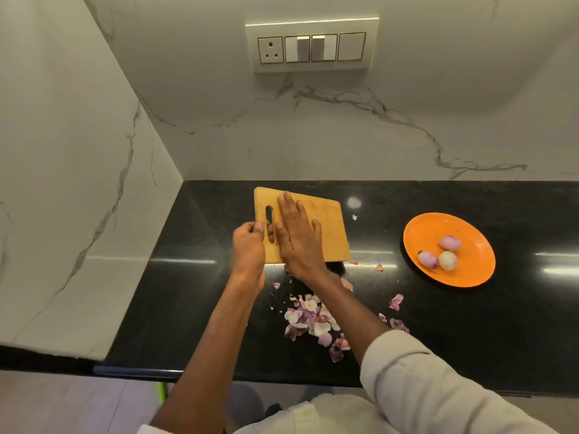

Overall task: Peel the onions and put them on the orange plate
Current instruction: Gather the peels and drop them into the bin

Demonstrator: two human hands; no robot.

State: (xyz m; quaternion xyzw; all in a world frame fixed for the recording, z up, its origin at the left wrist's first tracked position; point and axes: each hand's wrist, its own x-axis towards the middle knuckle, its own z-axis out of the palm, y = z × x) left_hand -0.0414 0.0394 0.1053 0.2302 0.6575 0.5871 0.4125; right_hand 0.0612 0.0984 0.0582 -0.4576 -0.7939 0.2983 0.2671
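I see the orange plate (470,277) well off to the right of both sets of fingers, and three peeled onions (440,255) sit on it in a loose cluster, the pale one touching or nearly touching the purple one beside it. My right hand (296,234) lies flat on the wooden cutting board (326,220), fingers straight and slightly spread, tips pointing toward the wall; the thumb sits just beside the board's handle slot. The left hand (249,245) grips the board's left edge at that slot, fingers curled round the rim (the fingertips themselves are partly hidden, so I cannot tell how far they reach under). The onions lie well apart from the right fingers, rightward and a little nearer to me. Below both wrists, on the black countertop (470,333), a heap of onion peels (310,321) is scattered, nearer to me than the fingers, with a few stray flakes toward the plate.
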